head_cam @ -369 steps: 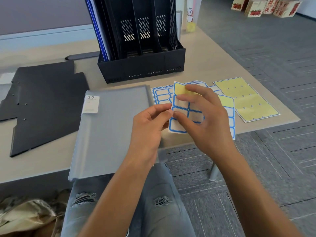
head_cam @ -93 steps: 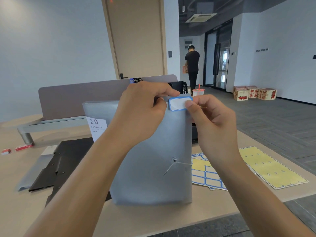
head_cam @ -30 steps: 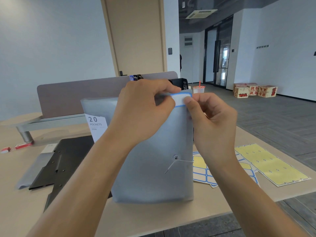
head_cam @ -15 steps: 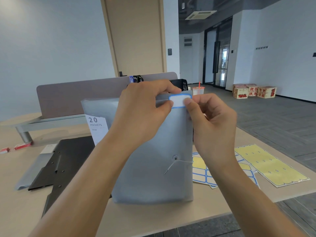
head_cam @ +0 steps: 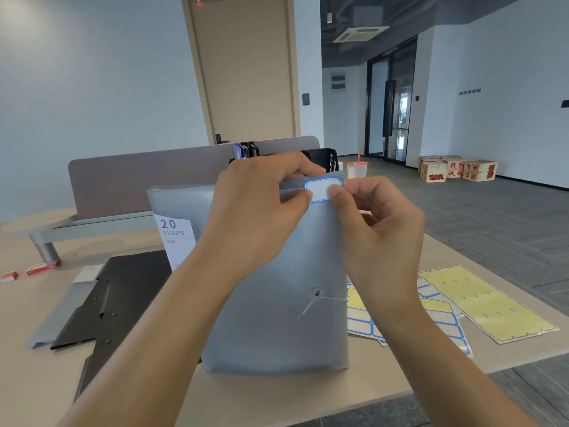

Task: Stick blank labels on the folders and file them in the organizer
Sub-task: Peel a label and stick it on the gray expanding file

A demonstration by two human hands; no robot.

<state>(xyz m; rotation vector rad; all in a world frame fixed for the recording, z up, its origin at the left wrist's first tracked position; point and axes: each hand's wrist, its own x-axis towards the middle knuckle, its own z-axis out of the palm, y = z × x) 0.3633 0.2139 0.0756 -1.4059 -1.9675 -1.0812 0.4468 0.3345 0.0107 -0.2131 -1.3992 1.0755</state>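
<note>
Two hands work a matte grey folder standing upright on the table: left hand grips its top edge, right hand thumb presses a blue-bordered white label at the upper corner; glossy label sheets lie beyond

Grey folder upright, label at its top corner

The grey folder stands on edge on the table, a white blue-bordered label at its upper right corner; blue-bordered label sheets lie flat beside it, the black organizer behind.
</note>
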